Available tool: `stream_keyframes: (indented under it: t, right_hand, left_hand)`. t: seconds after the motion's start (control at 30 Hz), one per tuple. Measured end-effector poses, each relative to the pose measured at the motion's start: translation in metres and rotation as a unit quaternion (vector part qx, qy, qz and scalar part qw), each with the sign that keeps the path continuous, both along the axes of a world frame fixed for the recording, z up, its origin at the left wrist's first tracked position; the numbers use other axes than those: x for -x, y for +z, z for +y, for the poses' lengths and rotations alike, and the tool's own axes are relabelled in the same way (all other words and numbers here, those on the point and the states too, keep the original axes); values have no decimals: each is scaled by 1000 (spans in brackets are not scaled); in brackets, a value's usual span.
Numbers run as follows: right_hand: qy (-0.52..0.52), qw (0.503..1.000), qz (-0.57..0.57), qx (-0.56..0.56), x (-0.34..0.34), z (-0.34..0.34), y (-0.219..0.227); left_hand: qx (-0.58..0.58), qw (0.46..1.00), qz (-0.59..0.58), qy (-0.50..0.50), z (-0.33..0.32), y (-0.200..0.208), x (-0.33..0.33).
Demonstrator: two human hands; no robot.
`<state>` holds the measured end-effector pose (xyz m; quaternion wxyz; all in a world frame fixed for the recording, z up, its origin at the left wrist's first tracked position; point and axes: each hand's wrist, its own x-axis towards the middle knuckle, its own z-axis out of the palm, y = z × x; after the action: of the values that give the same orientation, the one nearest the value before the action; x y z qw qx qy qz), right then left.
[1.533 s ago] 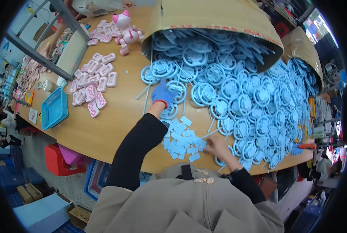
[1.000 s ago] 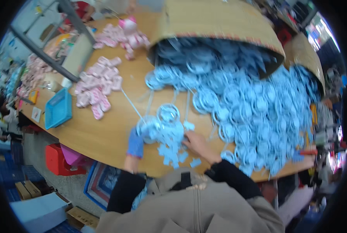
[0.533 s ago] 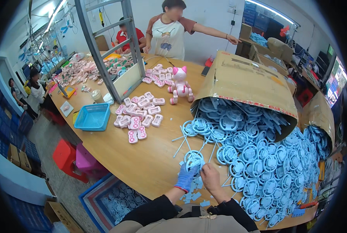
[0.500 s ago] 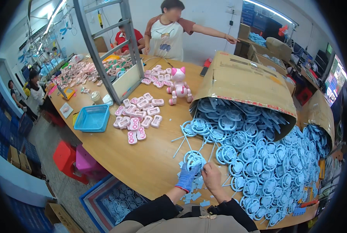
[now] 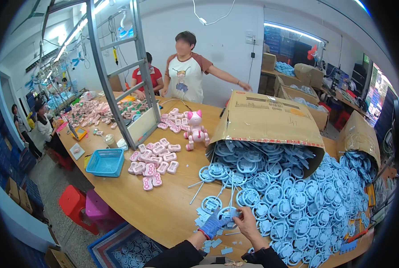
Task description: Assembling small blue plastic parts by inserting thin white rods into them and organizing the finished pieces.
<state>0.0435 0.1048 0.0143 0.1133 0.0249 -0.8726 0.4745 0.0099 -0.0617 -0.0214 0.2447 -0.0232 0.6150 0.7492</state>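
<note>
Beside heaped rings [image 5: 297, 201], left grip [image 5: 211, 226] and right grip [image 5: 248, 227] clamp one blue ring [image 5: 227, 213]; beyond, a carton [image 5: 266, 120].

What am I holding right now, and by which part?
A round, light-blue plastic piece, held at its left side by your blue-gloved left hand; your bare right hand is at its right side.

In front of the large cardboard box [image 5: 266, 115], my left hand [image 5: 213, 224] and right hand [image 5: 246, 224] cover parts of the blue ring piece [image 5: 227, 211] I hold; my sleeves [image 5: 181, 255] are cut off at the lower edge. The box's walls hide what lies deepest inside. Left of it, a gray metal frame [image 5: 147, 80] partly hides a co-worker in red [image 5: 154, 77].
</note>
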Motion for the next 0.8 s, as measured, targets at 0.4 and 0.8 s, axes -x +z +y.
stream_keyframes:
  t: [0.4, 0.8]
  right_hand:
    - [5, 862, -260, 434, -44, 45, -19]
    - [124, 913, -261, 289, -70, 29, -61]
  left_hand:
    - [-5, 991, 96, 88, 28, -5, -58]
    - [19, 969, 161, 184, 12, -14, -138]
